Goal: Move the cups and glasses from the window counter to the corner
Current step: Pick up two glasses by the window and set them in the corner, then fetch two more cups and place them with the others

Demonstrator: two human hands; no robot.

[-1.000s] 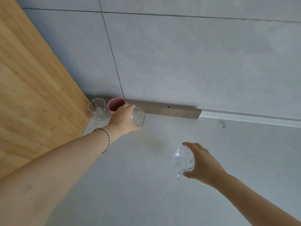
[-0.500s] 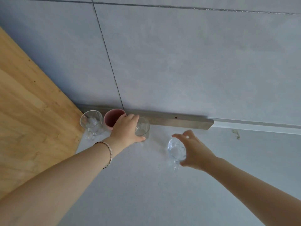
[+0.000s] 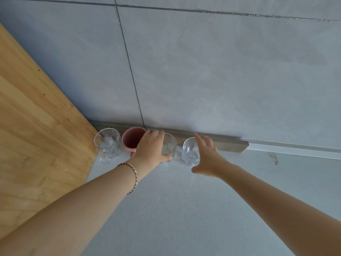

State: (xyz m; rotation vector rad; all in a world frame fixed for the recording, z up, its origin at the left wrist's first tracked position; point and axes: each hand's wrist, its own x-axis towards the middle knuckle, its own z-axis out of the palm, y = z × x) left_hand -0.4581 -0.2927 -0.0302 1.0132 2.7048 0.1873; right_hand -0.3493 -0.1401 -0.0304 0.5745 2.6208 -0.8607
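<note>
Four vessels stand in a row along the wall in the corner of the pale counter (image 3: pixel 166 209). From the left: a clear glass mug (image 3: pixel 108 143), a pink cup (image 3: pixel 132 138), a clear glass (image 3: pixel 169 145) and a second clear glass mug (image 3: pixel 190 152). My left hand (image 3: pixel 150 148) wraps the clear glass, thumb in front and fingers over its rim, and partly hides the pink cup. My right hand (image 3: pixel 207 157) is at the right side of the second mug with fingers spread apart; the mug rests on the counter.
A wooden panel (image 3: pixel 36 126) rises on the left, right beside the first mug. Grey wall tiles (image 3: pixel 221 71) stand behind the row, with a metal strip (image 3: pixel 230 145) along their base. A small dark mark (image 3: pixel 274 157) is on the counter at right.
My right hand carried the second glass mug forward and left, set it down beside the clear glass, and spread its fingers. My left hand stayed on the clear glass.
</note>
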